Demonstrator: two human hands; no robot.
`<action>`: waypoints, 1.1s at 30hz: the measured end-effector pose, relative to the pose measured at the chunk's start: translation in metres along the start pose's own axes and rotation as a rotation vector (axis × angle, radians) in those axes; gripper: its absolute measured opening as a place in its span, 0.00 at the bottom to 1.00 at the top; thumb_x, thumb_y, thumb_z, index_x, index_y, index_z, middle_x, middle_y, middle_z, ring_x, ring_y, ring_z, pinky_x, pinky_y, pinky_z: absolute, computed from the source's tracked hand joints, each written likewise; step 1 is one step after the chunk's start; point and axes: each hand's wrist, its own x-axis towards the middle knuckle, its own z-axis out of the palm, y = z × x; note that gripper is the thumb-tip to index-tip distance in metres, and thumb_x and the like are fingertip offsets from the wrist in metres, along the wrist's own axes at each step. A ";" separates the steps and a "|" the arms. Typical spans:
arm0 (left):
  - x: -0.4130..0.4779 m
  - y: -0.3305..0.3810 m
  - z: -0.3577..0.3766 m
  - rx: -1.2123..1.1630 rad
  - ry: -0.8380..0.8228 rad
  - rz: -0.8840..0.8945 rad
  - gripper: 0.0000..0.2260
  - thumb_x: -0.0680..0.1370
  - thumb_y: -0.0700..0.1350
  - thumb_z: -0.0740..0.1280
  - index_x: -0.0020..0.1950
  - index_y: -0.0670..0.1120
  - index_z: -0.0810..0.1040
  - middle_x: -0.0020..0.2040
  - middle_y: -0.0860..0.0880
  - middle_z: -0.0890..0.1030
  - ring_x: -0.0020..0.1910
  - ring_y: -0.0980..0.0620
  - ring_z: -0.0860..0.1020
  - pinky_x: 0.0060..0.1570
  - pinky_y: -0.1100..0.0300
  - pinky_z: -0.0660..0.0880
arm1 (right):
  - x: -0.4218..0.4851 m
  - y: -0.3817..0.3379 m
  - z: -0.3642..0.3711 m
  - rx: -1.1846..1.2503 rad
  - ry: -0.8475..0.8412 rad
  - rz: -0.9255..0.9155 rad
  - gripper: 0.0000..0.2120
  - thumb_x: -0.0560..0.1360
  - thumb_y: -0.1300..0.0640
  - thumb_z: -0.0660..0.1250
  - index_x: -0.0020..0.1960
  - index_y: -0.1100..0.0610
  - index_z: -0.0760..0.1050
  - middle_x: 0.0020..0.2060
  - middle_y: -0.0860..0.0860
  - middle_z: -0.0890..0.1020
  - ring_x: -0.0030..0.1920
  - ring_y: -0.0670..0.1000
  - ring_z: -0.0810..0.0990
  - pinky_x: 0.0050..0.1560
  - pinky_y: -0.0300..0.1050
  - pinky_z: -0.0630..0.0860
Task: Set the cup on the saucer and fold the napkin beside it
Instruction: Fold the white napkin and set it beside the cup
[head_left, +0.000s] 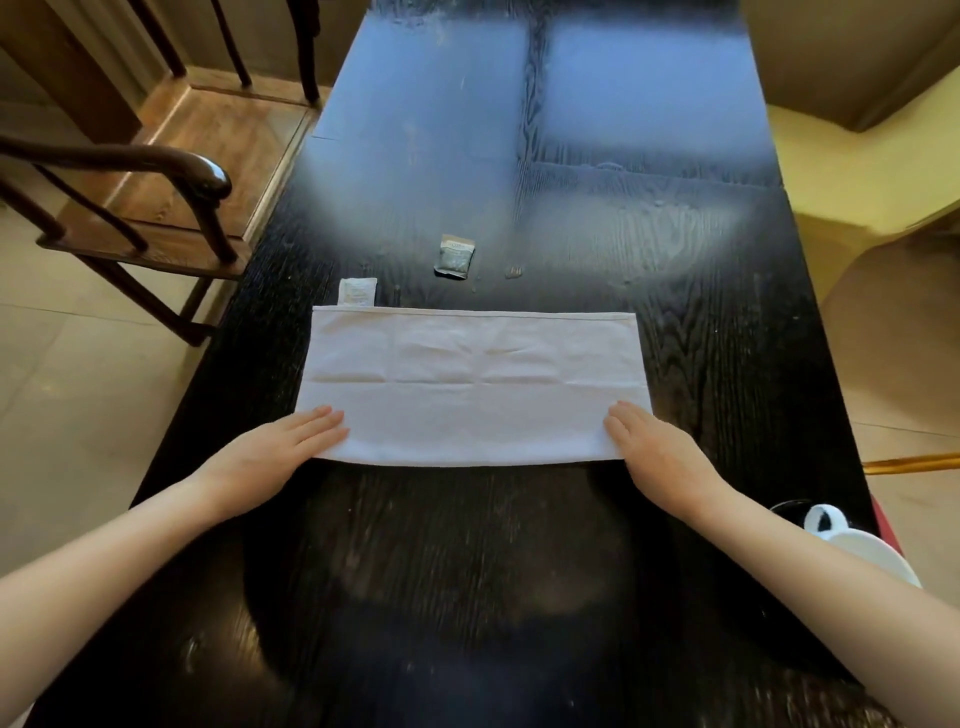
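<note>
A white napkin (470, 384) lies flat on the black wooden table (467, 571), folded into a long wide strip with crease lines showing. My left hand (283, 447) rests palm down on its near left corner, fingers together and flat. My right hand (652, 447) lies the same way on the near right corner. Neither hand grips the cloth. At the table's near right edge a white cup (862, 545) with a rounded handle shows partly behind my right forearm. I cannot make out a saucer.
A small grey sachet (455, 254) and a white sachet (357, 291) lie just beyond the napkin. A dark wooden chair (140, 208) stands at the table's left side. Pale furniture (857, 171) sits to the right.
</note>
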 end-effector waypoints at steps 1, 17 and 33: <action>0.000 -0.001 -0.002 -0.102 0.020 -0.064 0.30 0.61 0.24 0.73 0.60 0.41 0.77 0.60 0.40 0.79 0.60 0.43 0.77 0.70 0.72 0.46 | 0.000 0.003 -0.002 0.048 -0.023 0.035 0.13 0.63 0.68 0.71 0.46 0.61 0.75 0.43 0.55 0.80 0.42 0.56 0.81 0.35 0.44 0.76; 0.104 -0.021 -0.013 -0.794 0.595 -1.014 0.10 0.79 0.45 0.60 0.44 0.41 0.76 0.37 0.43 0.76 0.39 0.45 0.73 0.39 0.54 0.66 | 0.101 0.051 -0.012 0.886 0.306 0.907 0.17 0.76 0.52 0.58 0.37 0.65 0.73 0.35 0.62 0.76 0.39 0.55 0.72 0.37 0.46 0.61; 0.138 -0.019 0.008 -0.170 0.394 -1.039 0.12 0.80 0.45 0.57 0.49 0.36 0.72 0.45 0.35 0.77 0.39 0.32 0.77 0.33 0.49 0.66 | 0.130 0.037 0.025 0.129 0.347 0.934 0.16 0.81 0.55 0.54 0.45 0.67 0.70 0.37 0.65 0.79 0.33 0.66 0.79 0.31 0.47 0.64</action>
